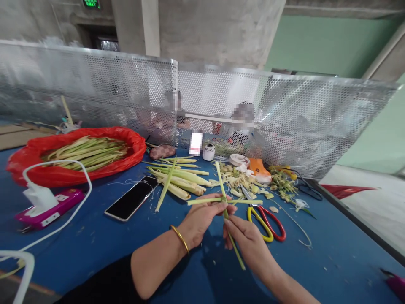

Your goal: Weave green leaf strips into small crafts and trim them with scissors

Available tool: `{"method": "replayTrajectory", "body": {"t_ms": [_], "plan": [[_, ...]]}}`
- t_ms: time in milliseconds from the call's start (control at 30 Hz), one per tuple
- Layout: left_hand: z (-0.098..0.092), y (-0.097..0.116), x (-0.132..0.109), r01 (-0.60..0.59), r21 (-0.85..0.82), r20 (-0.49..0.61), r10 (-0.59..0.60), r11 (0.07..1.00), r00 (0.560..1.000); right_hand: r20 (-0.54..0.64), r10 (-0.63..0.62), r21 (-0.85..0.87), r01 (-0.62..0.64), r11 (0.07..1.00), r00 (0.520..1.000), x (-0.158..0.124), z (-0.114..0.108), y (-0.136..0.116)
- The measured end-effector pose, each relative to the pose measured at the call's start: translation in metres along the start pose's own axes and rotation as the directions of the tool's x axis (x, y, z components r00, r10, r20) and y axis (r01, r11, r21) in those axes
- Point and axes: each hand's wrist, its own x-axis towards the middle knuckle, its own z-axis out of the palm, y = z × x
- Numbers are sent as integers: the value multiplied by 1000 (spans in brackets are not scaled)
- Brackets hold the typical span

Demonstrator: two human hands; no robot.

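Note:
My left hand (201,219), with a gold bangle on its wrist, pinches two thin green lemongrass strips (221,185) where they cross, one lying sideways and one running near-vertical. My right hand (243,238) grips the lower part of the upright strip just below the crossing. Both hands hover over the blue tabletop (95,240). Scissors (265,219) with a yellow and a red handle lie just right of my hands. A pile of lemongrass stalks (180,179) lies beyond my left hand.
A red bag (72,154) full of stalks sits at the far left. A black phone (131,197), a pink power bank (50,209) with white charger and cable, tape rolls (209,152), trimmings (278,181) and a perforated metal screen (253,114) surround the work area.

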Motion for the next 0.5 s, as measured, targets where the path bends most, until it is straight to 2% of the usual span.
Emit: {"method": "replayTrajectory", "body": {"t_ms": [133,233,333,500], "plan": [[1,-1,-2,3,-2,-28,-3,1000,1000,6,-138,-191,136,972,990,-6,0,-4],[3,-3,-3,-4,-12,-64,4,1000,998,11,-194,-248,191,950,981,-7,3,-5],[2,-5,-2,13,-30,-87,-16,999,996,12,-216,-290,210,933,976,-7,7,-2],[-4,-2,4,78,-45,-37,-80,996,996,-5,-173,-360,160,919,985,-2,3,3]]}}
